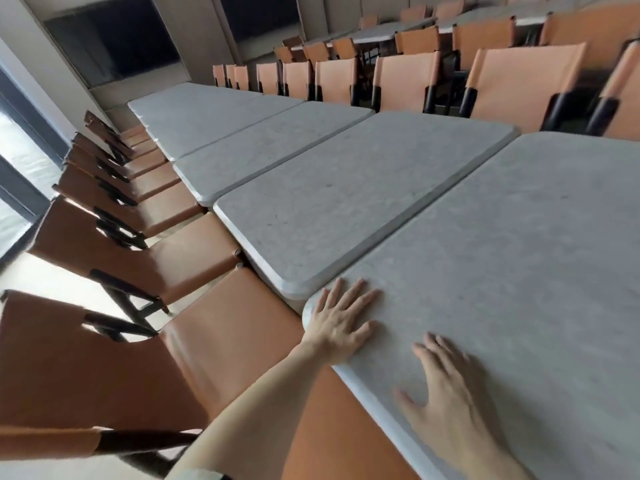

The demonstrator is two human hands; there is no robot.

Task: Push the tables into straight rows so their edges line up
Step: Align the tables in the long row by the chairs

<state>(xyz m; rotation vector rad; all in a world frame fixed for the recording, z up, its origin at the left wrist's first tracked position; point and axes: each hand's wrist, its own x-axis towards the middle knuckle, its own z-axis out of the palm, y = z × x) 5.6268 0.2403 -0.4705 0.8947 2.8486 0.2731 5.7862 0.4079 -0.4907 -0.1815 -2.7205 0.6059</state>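
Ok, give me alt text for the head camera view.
Left hand and right hand press flat on the nearest grey table, last in a long row flanked by orange chairs.

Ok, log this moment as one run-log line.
left hand: flat on nearest table corner | right hand: flat on same top | next table: edge offset | chairs: tucked alongside

Near table (519, 254): grey speckled top, rounded corners; left hand (341, 322) flat on its corner, right hand (446, 393) flat near the front edge.
Second table (346, 199): just beside it, front edge set further back.
Third table (263, 150): next along the row.
Far table (194, 112): row's end.
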